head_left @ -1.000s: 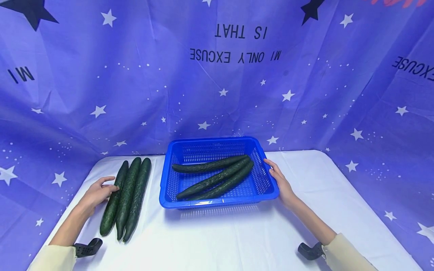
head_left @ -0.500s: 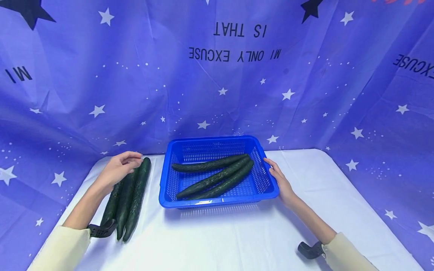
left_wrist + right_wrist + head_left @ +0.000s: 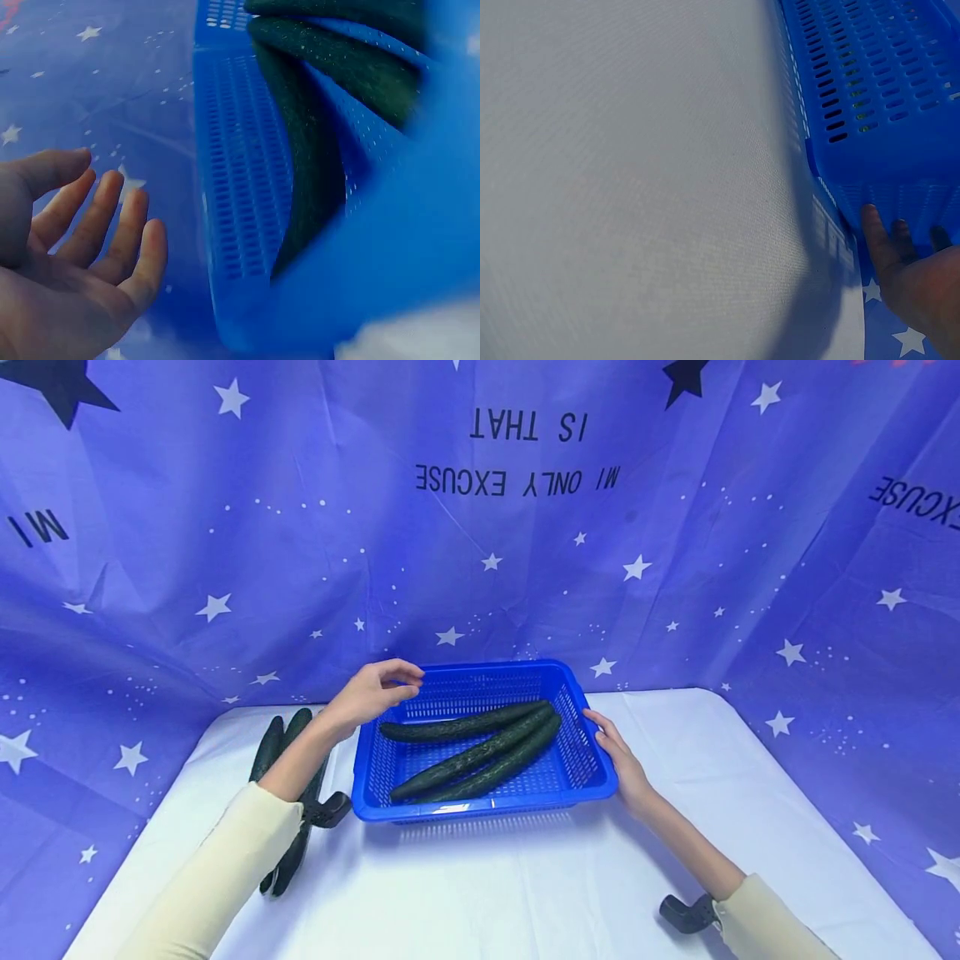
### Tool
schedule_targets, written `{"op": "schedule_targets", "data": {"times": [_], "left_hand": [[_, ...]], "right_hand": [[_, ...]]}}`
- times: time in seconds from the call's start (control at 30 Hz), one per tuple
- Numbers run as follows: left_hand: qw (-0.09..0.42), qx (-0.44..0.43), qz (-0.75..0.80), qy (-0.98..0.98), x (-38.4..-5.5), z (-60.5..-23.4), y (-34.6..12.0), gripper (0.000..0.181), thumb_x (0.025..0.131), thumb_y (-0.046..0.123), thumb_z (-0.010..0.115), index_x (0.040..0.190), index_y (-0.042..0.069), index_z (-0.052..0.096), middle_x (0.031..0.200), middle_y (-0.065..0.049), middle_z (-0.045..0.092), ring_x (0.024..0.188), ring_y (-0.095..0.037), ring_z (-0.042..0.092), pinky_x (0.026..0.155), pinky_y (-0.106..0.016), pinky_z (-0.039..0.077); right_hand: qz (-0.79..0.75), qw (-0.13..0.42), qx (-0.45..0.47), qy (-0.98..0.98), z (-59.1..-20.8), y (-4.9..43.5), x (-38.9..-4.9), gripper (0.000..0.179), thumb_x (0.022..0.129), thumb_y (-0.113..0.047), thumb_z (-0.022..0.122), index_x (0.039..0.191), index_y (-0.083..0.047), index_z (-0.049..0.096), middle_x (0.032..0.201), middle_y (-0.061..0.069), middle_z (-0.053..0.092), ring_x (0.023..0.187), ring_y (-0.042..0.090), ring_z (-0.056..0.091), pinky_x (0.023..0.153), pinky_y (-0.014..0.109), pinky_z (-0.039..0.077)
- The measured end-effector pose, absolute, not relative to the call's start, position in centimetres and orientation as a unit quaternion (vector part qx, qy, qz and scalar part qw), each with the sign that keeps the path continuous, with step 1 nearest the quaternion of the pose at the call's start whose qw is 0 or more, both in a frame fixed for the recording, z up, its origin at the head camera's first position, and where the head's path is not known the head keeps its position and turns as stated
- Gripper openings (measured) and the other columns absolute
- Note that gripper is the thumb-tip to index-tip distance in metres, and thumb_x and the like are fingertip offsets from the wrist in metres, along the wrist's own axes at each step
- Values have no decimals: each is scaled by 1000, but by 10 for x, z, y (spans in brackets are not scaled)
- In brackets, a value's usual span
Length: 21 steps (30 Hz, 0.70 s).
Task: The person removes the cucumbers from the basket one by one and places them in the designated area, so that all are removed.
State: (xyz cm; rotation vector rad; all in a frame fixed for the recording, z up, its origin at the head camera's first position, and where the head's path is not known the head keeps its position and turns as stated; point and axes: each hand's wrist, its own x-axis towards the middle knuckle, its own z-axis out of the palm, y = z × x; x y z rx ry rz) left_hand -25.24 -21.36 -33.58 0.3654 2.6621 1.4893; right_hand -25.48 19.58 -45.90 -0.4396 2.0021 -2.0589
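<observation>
A blue perforated plastic basket (image 3: 480, 808) stands on the white table with three dark green cucumbers (image 3: 465, 727) lying in it. My left hand (image 3: 372, 697) is at its back left corner, fingers loosely bent with nothing in them. In the left wrist view, that hand (image 3: 97, 277) appears beside the basket wall (image 3: 244, 180), palm bare. My right hand (image 3: 626, 768) touches the basket's right side with its fingers extended. The right wrist view has those fingers (image 3: 879, 244) against the end wall, just under the rim. More cucumbers (image 3: 267, 750) lie at the left, partly hidden by my left forearm.
A purple cloth (image 3: 525, 568) with white stars hangs behind and at both sides of the table. White tabletop (image 3: 525, 885) lies in front of the basket and to its right. Black wrist mounts (image 3: 327, 811) jut out from both sleeves.
My left hand has moved from the cucumbers at the left, over their far ends, rightward to the basket's back left corner. The right hand, the basket and the cucumbers have stayed in place.
</observation>
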Motion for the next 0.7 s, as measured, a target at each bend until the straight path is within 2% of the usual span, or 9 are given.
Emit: {"op": "schedule_targets", "data": {"times": [0.33,0.57,0.7], "left_hand": [[132,167,463,861,-291,-352,-171,33,100,8,60,133,1,59,130,-23,60,119,-31,57,103,-49,43],[222,168,449,849,-308,-367,-155,41,102,7,56,142,0,51,138,-22,54,127,-31,52,108,-48,38],[252,162,425,854,-314,-376,-148,44,102,6,55,145,3,49,141,-20,52,129,-31,50,108,-46,38]], "right_hand": [[-702,117,-155,685,-460,198,-255,52,111,-32,25,159,-13,16,160,19,13,131,42,32,92,28,47],[-698,118,-152,689,-460,198,-257,52,111,-33,27,159,-15,17,161,16,14,135,42,30,92,26,46],[-698,119,-152,689,-461,198,-257,52,111,-33,26,159,-15,16,161,16,14,135,43,30,92,27,46]]}}
